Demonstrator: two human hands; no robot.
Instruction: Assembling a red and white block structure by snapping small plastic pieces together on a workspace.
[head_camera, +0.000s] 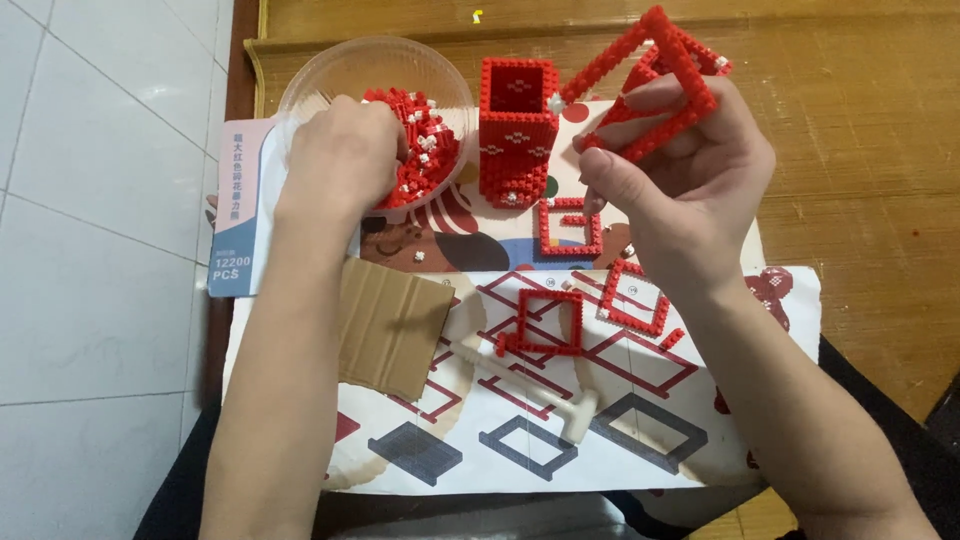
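Upper left of the head view, the left hand (345, 160) dips curled fingers into the clear bowl (372, 70) of loose red and white bricks (430, 150); whether it pinches one I cannot tell. At upper right, the right hand (690, 180) grips a square red brick frame (665, 75), tilted above the mat. Below it, a red brick tower (517, 130) stands on the instruction sheet (600, 400), with flat red frames (570, 228) near. Picking a single brick cleanly calls for fingertip pinching, and the held frame wants light pressure so its thin sides stay joined.

Left hand (340, 155) palm down, fingers curled under; right hand (690, 175) raised, fingers pinched.
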